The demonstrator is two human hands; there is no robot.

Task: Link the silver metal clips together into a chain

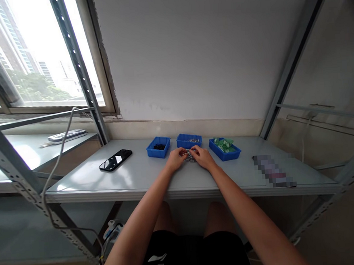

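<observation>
Two hands meet over a gray table (140,179). A little pile of shiny metal bits (191,157) lies on the table between them, close to the middle blue box (182,143). The left hand (175,159) bends in from one side, its thumb and fingers curled close together by the pile. The right hand (204,157) bends in from the other side, fingers curled down at the bits too. The bits are so small that I cannot tell if either hand is pinching one.

The middle box has more shiny bits inside. The left blue box (156,153) has small black things (159,146) in it. The right blue box (229,156) is full of green packets (225,145). A black phone (116,160) lies flat on the left part of the table. Something blurred (273,171) lies near the right end.
</observation>
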